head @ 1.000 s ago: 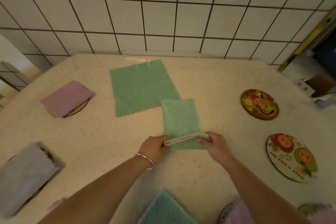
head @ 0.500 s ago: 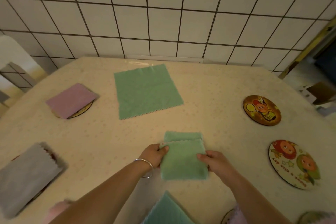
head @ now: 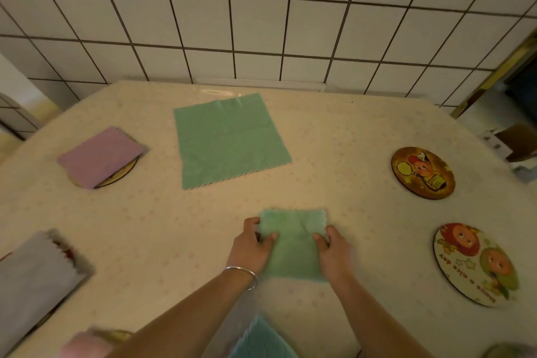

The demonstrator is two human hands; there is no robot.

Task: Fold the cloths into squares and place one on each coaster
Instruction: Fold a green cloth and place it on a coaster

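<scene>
Now folded green cloth (head: 293,244) lies pinched between left hand (head: 251,247) and right hand (head: 334,251).

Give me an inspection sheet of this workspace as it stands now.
Surface: speckled cream table.
Job's things: folded green cloth between both hands; unfolded green cloth flat beyond it; pink cloth and grey cloth each on a coaster; two bare coasters on the right.
Clutter: blurred cloths at the near edge.
Hands: left hand and right hand grip the folded cloth's side edges.
Cables: nothing seen.
Surroundings: white tiled wall.
</scene>
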